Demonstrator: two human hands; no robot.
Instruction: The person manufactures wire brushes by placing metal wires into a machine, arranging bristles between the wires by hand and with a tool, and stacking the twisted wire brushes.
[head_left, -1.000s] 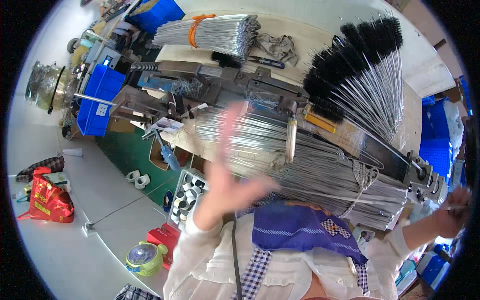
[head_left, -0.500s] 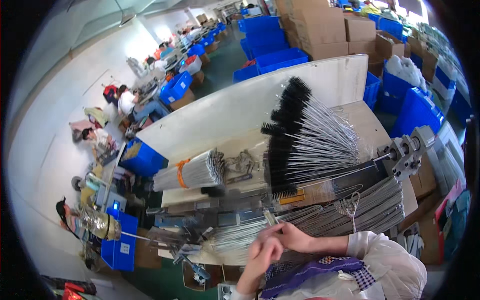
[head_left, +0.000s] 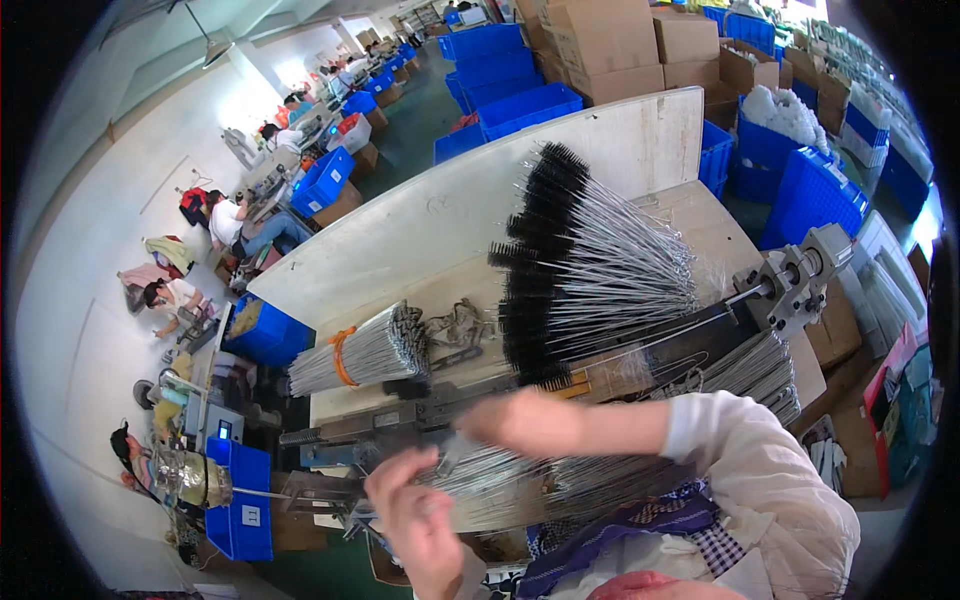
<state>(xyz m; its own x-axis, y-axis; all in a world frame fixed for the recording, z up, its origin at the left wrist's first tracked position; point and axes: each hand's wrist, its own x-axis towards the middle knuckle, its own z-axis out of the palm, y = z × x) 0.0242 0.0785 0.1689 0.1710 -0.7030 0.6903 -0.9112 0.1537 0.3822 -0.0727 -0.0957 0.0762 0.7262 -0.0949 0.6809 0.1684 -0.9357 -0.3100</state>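
My left hand is raised in front of the bench, its fingers curled in toward the thumb. Anything inside them is too small or hidden to name. Beside it, my right hand reaches leftward over the long metal fixture, blurred by motion. Its fingers are drawn together, with a small pale, shiny bit at their tips that I cannot identify. Below the hands lie many thin metal wires, partly covered by my right forearm. Farther back, a fanned pile of black-bristled brushes with twisted-wire stems rests on the bench.
An orange band ties a bundle of wire stems at left. A white board stands along the bench's back. A clamp block is mounted at the right end, and a rod-fed metal device at the left. Blue crates stand around.
Both hands have moved left and apart from each other. My right forearm now stretches across the wires toward the metal fixture. The whole view has shifted slightly.
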